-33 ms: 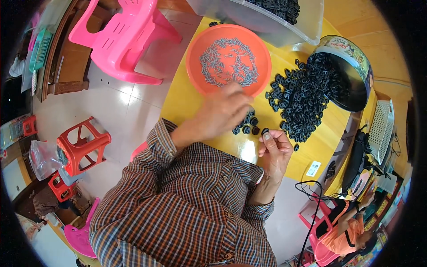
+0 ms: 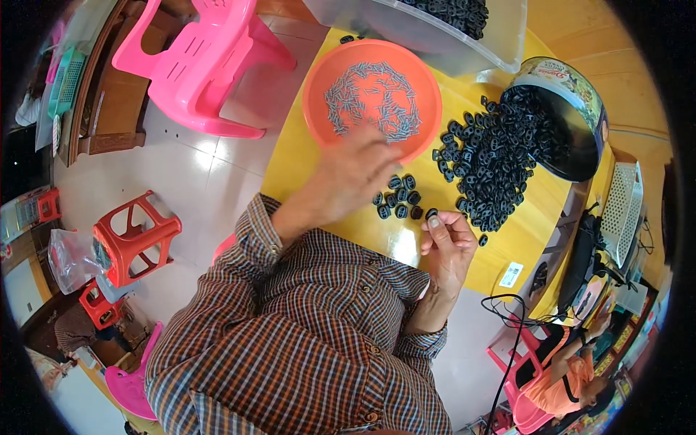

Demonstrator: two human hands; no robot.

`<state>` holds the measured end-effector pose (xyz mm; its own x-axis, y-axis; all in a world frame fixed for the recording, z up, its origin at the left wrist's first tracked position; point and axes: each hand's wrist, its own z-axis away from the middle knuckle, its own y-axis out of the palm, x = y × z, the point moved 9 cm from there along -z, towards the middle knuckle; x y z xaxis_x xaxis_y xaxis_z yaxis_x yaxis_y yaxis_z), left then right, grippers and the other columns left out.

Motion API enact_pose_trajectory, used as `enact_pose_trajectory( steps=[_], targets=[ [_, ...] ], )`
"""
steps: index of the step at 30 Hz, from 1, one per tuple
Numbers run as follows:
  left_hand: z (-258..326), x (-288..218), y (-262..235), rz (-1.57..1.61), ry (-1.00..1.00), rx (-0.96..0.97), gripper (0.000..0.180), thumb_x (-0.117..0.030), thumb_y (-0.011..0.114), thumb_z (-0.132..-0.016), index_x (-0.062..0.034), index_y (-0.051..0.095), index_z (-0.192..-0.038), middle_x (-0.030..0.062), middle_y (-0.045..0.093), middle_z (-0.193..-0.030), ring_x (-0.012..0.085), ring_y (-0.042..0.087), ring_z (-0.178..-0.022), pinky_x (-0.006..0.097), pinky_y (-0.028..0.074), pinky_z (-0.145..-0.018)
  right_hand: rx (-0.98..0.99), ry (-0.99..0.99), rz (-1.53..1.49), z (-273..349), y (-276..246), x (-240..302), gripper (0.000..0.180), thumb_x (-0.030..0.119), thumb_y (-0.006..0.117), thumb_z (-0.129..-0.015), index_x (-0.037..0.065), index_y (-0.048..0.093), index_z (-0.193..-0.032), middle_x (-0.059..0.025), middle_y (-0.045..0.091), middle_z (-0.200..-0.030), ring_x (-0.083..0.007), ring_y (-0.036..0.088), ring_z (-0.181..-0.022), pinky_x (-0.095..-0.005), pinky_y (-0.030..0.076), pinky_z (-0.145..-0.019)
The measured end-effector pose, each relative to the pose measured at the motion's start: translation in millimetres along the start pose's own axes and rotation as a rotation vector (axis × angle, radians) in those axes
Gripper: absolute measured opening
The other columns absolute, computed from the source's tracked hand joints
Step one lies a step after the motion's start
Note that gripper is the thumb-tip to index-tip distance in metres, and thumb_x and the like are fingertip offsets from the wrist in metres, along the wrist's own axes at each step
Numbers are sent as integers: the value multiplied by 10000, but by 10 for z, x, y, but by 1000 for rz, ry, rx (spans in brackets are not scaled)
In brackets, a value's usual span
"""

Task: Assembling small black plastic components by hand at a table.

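Observation:
My left hand [image 2: 348, 174] is over the near rim of a round orange bowl [image 2: 316, 109]; motion smears its fingers, so whether they hold anything is unclear. Many thin grey metal pieces that look like small springs [image 2: 395, 119] lie spread in the bowl. Between the thumb and fingers of my right hand [image 2: 451, 243] is a small black plastic cord lock [image 2: 431, 214]. A small group of similar black cord locks [image 2: 401, 194] rests on the yellow table [image 2: 355, 232] between my hands. Beyond my right hand is a large heap of cord locks [image 2: 493, 167].
A round tin [image 2: 602, 109] lies on its side, its mouth toward the heap. At the far edge stands a clear plastic bin [image 2: 478, 54] holding more black pieces. A white label [image 2: 511, 274] and a black cable [image 2: 518, 319] are at the right. Pink chair [image 2: 199, 65] at left.
My left hand has shifted slightly left, uncovering more of the small group of cord locks. My right hand stays in place with its cord lock.

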<state>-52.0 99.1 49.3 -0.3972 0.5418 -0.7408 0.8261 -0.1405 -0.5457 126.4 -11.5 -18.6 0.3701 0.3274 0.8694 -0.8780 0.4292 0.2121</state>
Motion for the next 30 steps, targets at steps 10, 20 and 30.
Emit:
enact_pose_trajectory(
  steps=[10,20,30],
  targets=[
    [126,156,-216,-504,-19,178,333,-237,727,-705,-76,648,-987,40,553,-986,234,490,-934,424,323,-909,-74,63,109,-7,-51,-68,90,61,647,-842,7,598,-894,-46,633,-722,-78,517,-502,-202,421,-474],
    [131,111,-90,-330,41,179,311,-203,709,-728,-47,648,-991,54,548,-1008,242,495,-968,434,300,-943,-78,53,74,-21,-54,-85,89,63,650,-844,14,596,-896,-40,626,-724,-83,522,-516,-205,431,-488],
    [192,163,-166,-336,54,115,285,-174,729,-689,-58,645,-935,51,548,-977,241,509,-938,470,294,-963,-74,27,82,-34,-76,-92,100,67,650,-848,10,594,-907,-34,615,-738,-87,522,-524,-209,436,-493]
  ],
)
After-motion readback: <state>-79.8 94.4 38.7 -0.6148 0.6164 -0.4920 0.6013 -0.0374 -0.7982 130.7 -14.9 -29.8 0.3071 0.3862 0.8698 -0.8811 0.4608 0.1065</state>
